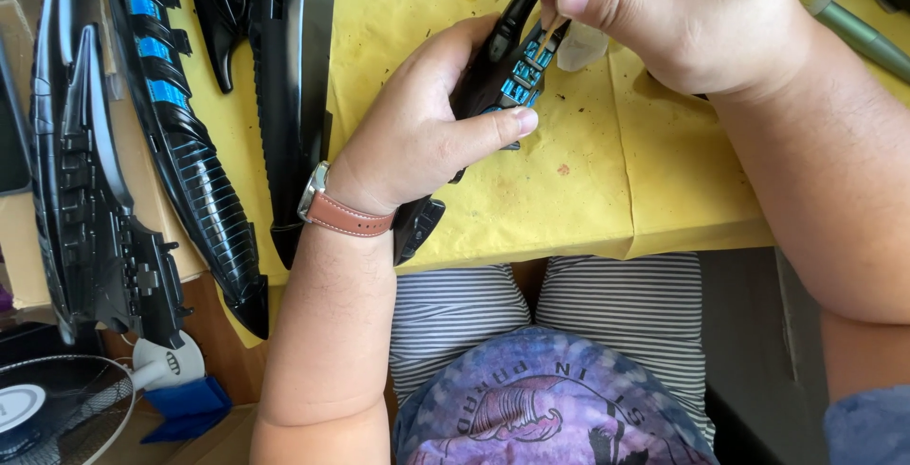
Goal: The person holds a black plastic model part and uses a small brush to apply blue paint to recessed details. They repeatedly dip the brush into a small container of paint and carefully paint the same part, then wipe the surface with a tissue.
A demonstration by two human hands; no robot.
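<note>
1. Black glossy plastic model part with small blue-painted panels is sitting in the left hand, over the yellow paper sheet that is covering the table; the fingers are wrapping closed around the part and the thumb is pressing along its top edge.
2. Right hand is pinching a thin tan brush handle between thumb and fingertips, a narrow closed grip; the tip is meeting the blue panels near the upper end of the part; the bristles themselves are too small to make out.
3. Judgement on technique: the part is wanting a steady brace against the table edge, the brush hand resting on the holding hand, short strokes kept inside each raised panel; black surround is looking easy to smear.
4. Count, large pieces lying to the left: three long black ribbed plastic hull sections; one is showing a row of blue panels.
5. Count, other items: one brown leather watch strap on the left wrist; one white desk fan at lower left; one grey-green pen-like tool at upper right; dark flecks are dotting the yellow sheet.
</note>
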